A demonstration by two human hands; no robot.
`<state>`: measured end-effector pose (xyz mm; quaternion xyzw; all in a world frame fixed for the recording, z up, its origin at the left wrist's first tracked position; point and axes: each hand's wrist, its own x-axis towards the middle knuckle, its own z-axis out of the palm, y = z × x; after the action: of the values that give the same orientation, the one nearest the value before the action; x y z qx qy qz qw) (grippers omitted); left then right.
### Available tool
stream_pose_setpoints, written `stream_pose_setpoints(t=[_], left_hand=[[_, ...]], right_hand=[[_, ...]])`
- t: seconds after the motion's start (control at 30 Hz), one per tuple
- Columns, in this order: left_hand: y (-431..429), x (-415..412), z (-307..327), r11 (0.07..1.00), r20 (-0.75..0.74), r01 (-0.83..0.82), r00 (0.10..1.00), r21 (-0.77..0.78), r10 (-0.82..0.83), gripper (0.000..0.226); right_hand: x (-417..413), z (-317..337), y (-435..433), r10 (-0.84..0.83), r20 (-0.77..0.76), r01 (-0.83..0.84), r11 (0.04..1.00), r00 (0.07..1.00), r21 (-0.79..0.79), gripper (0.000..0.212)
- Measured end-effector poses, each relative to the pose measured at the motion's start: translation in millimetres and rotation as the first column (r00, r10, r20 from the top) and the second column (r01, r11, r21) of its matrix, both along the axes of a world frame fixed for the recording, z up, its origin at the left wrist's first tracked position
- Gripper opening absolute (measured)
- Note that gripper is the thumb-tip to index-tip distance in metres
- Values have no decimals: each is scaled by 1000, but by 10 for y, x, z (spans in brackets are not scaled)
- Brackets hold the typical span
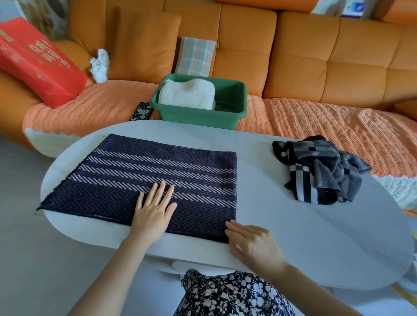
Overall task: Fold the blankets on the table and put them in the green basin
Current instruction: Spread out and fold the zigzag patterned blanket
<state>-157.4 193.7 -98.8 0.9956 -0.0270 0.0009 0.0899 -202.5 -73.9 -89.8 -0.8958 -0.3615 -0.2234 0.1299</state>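
Observation:
A dark purple blanket with a pale zigzag pattern [142, 174] lies flat and folded on the left half of the white oval table [311, 227]. My left hand [153, 210] presses flat on its near part, fingers straight. My right hand [250, 242] rests at the blanket's near right corner, fingertips touching its edge. A crumpled black, grey and white checked blanket [321, 169] sits on the table's right side. Beyond the table, on the sofa seat, stands the green basin [229, 109] with a folded cream blanket [188, 94] inside.
An orange sofa [306, 67] with an orange knitted cover runs behind the table. On it lie a red bag [31, 60], a white crumpled cloth [100, 64], a plaid cushion [195, 55] and a small dark patterned item [141, 111] beside the basin.

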Motion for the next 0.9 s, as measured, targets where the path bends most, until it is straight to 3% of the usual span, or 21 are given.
stream_pose_setpoints(t=[0.1, 0.2, 0.27, 0.37, 0.43, 0.5, 0.6, 0.73, 0.83, 0.9], left_hand=[[-18, 14, 36, 1000, -66, -12, 998, 28, 14, 75], [-164, 24, 173, 998, -93, -66, 993, 9, 66, 53], [-396, -26, 299, 994, 37, -31, 999, -103, 35, 44], [-937, -170, 461, 960, 115, 72, 992, -270, -42, 38], [-1305, -237, 513, 975, 25, 42, 999, -217, -38, 55], [-1554, -278, 532, 996, -58, -12, 998, -89, 7, 72], [-1661, -285, 515, 992, -28, -109, 994, -69, 107, 62], [-1582, -277, 499, 989, 3, -109, 994, -99, 110, 34], [-1468, -271, 546, 982, -3, -77, 997, -174, 78, 22], [-1392, -244, 547, 952, -10, -69, 998, -298, 70, 14]], right_hand=[[-29, 67, 2, -9, -69, 9, 1000, 998, 6, 11], [72, 230, -55, -104, -291, 134, 988, 951, 82, 21], [309, 352, -106, -160, -563, 328, 921, 811, 209, 20], [926, 414, -169, -202, -779, 660, 676, 594, 328, 22], [1309, 428, -151, -191, -861, 747, 606, 471, 274, 38], [1584, 410, -77, -213, -893, 777, 597, 396, 202, 44], [1839, 395, 96, -297, -890, 806, 580, 346, 120, 48], [2002, 372, 252, -199, -942, 871, 467, 272, 153, 47], [2060, 292, 270, -73, -940, 894, 339, 334, 292, 37], [2075, 232, 252, -109, -915, 881, 335, 388, 334, 34]])
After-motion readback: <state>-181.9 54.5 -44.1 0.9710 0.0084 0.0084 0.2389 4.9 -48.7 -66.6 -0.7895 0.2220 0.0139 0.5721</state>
